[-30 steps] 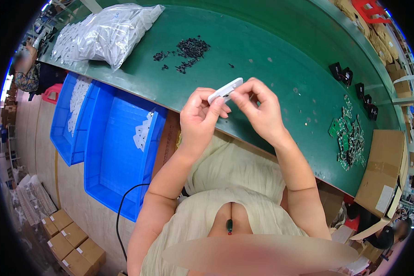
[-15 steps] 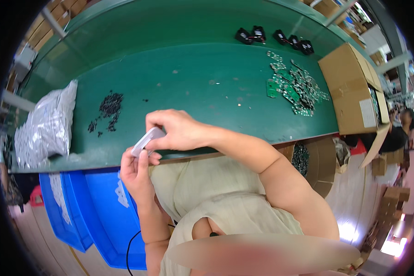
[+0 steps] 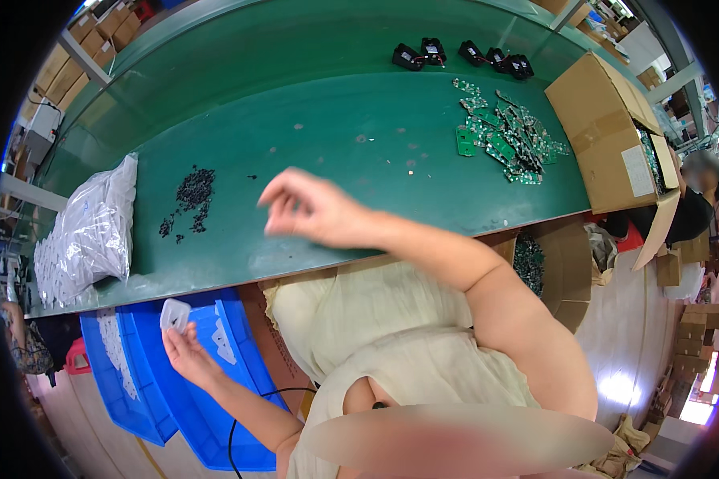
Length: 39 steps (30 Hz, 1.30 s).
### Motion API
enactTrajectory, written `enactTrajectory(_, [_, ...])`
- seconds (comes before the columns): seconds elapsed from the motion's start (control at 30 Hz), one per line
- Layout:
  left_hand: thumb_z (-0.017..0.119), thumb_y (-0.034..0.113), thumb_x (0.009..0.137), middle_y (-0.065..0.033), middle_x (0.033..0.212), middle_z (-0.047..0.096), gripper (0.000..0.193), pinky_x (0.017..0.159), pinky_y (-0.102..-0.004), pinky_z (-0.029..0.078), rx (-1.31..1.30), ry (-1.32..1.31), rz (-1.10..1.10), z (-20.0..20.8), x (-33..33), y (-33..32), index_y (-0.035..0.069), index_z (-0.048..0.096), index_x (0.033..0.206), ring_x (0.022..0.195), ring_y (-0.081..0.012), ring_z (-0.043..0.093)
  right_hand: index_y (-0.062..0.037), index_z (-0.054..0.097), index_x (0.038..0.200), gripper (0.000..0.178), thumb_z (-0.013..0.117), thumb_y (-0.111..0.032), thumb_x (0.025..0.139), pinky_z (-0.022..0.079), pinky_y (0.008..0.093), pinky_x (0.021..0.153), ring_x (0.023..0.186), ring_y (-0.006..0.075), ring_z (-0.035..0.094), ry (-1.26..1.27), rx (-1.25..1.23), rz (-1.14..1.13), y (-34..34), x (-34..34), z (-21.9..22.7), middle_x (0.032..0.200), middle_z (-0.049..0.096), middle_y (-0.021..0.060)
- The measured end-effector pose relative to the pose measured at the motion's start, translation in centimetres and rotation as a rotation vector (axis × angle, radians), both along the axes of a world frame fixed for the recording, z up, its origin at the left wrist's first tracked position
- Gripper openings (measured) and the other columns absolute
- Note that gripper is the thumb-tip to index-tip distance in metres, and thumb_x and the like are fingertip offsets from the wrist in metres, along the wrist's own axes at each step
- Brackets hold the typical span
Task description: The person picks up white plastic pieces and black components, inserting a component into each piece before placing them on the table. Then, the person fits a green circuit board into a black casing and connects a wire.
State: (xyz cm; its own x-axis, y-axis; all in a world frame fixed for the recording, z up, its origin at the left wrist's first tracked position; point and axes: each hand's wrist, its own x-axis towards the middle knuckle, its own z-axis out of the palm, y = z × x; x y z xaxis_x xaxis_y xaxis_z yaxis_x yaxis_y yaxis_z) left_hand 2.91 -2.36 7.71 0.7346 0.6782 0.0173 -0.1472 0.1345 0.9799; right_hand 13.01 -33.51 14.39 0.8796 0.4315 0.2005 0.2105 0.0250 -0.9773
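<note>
Over the blue bins, my left hand pinches a small whitish, translucent plastic housing by its lower edge. A dark spot shows on that housing, too small to make out. My right hand hovers above the near part of the green table, its fingers bent and apart, slightly blurred, with nothing visible in them. Left of it lies a loose pile of small black parts, with one black piece off by itself.
A clear bag of white parts stands at the table's left end. Circuit boards lie heaped at right by a cardboard box. Black wired units sit at the back. Blue bins holding white pieces stand below the edge.
My hands have parted. The left carried the housing down and left over the bins; the right let go of it and rose a little to the right. The view shifted slightly.
</note>
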Motion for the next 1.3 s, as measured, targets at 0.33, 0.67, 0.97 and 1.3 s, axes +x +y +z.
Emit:
enactTrajectory(0.33, [0.046, 0.007, 0.086, -0.0166, 0.082, 0.058, 0.015, 0.041, -0.0274, 0.05, -0.148, 0.735, 0.174, -21.7, -7.6, 15.8, -0.002, 0.049, 0.099, 0.052, -0.0211, 0.057, -0.0089, 0.054, 0.095, 0.024, 0.06, -0.023, 0.077, 0.042, 0.0401, 0.077, 0.093, 0.0291, 0.05, -0.337, -0.694, -1.262, -19.0, 14.1, -4.5, 0.096, 0.052, 0.0126])
enactTrajectory(0.67, [0.052, 0.01, 0.075, -0.0101, 0.061, 0.055, 0.016, 0.041, -0.0358, 0.041, -0.002, 1.358, 0.235, -24.7, -11.7, 15.0, 0.001, 0.055, 0.087, 0.051, -0.0246, 0.055, -0.0114, 0.056, 0.095, 0.021, 0.057, -0.024, 0.079, 0.041, 0.0405, 0.078, 0.095, 0.0277, 0.05, -0.312, -0.98, -1.329, -24.3, 19.2, -4.8, 0.097, 0.052, 0.0101])
enactTrajectory(0.97, [0.046, 0.005, 0.086, -0.0081, 0.095, 0.052, 0.026, 0.06, -0.0233, 0.046, 0.81, -0.008, 0.288, 3.6, 6.4, -3.8, 0.002, 0.051, 0.112, 0.075, -0.0139, 0.052, -0.0059, 0.054, 0.1, 0.039, 0.067, -0.027, 0.07, 0.037, 0.0368, 0.083, 0.094, 0.0236, 0.053, -0.56, -1.314, -0.731, -23.1, 19.1, -3.1, 0.097, 0.059, 0.008])
enactTrajectory(1.3, [0.049, 0.023, 0.089, -0.0157, 0.107, 0.05, 0.045, 0.055, -0.0253, 0.049, -0.131, 0.39, -1.526, 9.0, 16.4, -28.8, 0.004, 0.03, 0.125, 0.08, -0.0217, 0.059, -0.0068, 0.051, 0.096, 0.032, 0.064, -0.008, 0.066, 0.045, 0.0357, 0.078, 0.095, 0.0266, 0.052, -0.775, -0.61, -0.168, -17.2, 5.0, 1.8, 0.107, 0.054, 0.0084])
